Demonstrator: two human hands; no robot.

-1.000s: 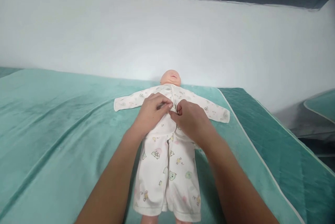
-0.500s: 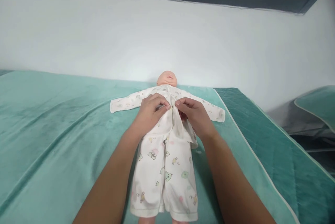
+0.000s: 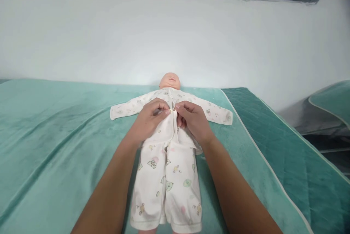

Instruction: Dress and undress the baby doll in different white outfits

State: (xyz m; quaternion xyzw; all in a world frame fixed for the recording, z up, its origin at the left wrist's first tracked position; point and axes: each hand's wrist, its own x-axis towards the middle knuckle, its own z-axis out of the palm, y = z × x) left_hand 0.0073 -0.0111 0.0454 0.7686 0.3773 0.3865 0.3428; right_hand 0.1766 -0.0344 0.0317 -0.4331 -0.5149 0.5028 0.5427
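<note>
A baby doll (image 3: 170, 81) lies on its back with its head toward the wall, dressed in a white printed shirt (image 3: 160, 132) with both sleeves spread wide. White printed pants (image 3: 177, 186) cover its legs. Over the doll's chest, my left hand (image 3: 153, 117) pinches one front edge of the shirt between thumb and fingers. My right hand (image 3: 193, 119) pinches the other front edge close beside it. The fingertips almost meet at the shirt's middle opening. Whatever small fastener may lie between them is too small to make out.
A light green blanket (image 3: 68, 124) spreads under the doll, with a darker green quilted mat (image 3: 287, 146) along its right side. The white wall (image 3: 169, 37) rises behind the doll's head. At the far right, another green cloth (image 3: 333, 99) is partly in view.
My fingertips have come closer together, bringing the two shirt edges nearer at the middle. The whole scene has shifted slightly left in view.
</note>
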